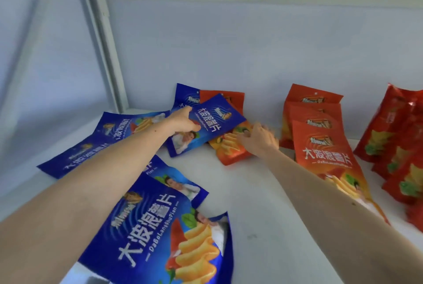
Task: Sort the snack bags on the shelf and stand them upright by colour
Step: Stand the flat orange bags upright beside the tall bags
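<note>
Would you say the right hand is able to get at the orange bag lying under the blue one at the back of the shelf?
Probably yes: the right hand already rests on the orange bag, whose lower half is exposed. The blue bag, gripped by the left hand, overlaps only its upper part.

Blue snack bags (160, 226) lie flat left; orange bags (320, 146) stand right.
</note>
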